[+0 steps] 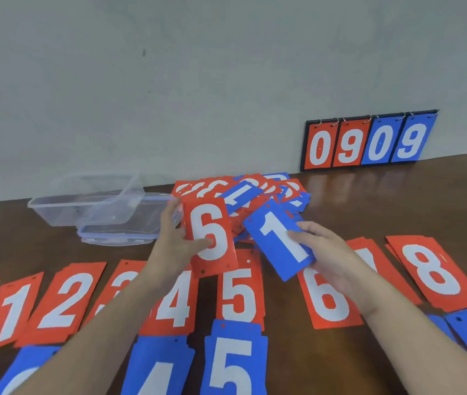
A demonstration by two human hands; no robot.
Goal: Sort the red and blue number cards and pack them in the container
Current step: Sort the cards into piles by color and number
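Note:
My left hand holds a red card with a white 6 or 9 above the table. My right hand holds a blue card numbered 1 beside it. Behind both lies a mixed heap of red and blue cards. A row of red cards runs along the table in front of me: 1, 2, 4, 5, 6, 8. Below them lie blue cards 4 and 5. A clear plastic container stands at the back left.
The container's lid lies flat under and beside it. A ringed scoreboard showing 0909 leans against the grey wall at the back right. Bare brown table shows to the right of the heap.

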